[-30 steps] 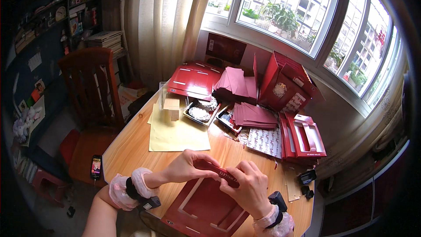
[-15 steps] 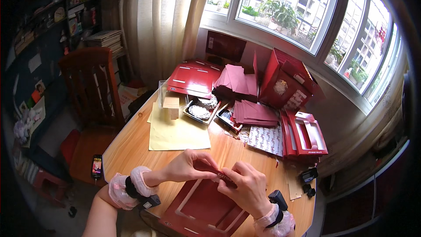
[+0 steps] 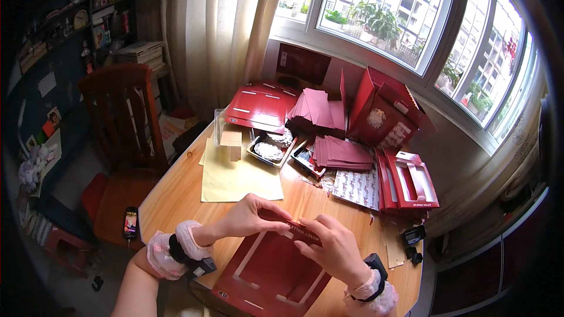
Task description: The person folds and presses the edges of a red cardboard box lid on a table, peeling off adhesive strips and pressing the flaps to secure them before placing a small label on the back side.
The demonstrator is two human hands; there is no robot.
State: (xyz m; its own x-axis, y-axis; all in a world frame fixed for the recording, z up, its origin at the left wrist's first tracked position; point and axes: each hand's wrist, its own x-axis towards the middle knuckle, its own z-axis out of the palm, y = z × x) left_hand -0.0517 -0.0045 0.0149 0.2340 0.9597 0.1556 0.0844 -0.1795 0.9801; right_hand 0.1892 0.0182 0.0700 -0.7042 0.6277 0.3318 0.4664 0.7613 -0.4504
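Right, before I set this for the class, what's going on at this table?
A person's left hand and right hand both pinch a printed red strip at the far end of a red cardboard sheet. That sheet lies at the near side of the wooden table. Farther back are yellow paper, dark-pink paper pieces and a red windowed carton.

Smooth card forms the held red sheet (image 3: 276, 269), glossy wood the table (image 3: 173, 205), matt paper the yellow sheet (image 3: 241, 182).

Puffy pale-pink cuffs (image 3: 163, 257) carry black straps (image 3: 175, 249) and black boxes (image 3: 204, 266).
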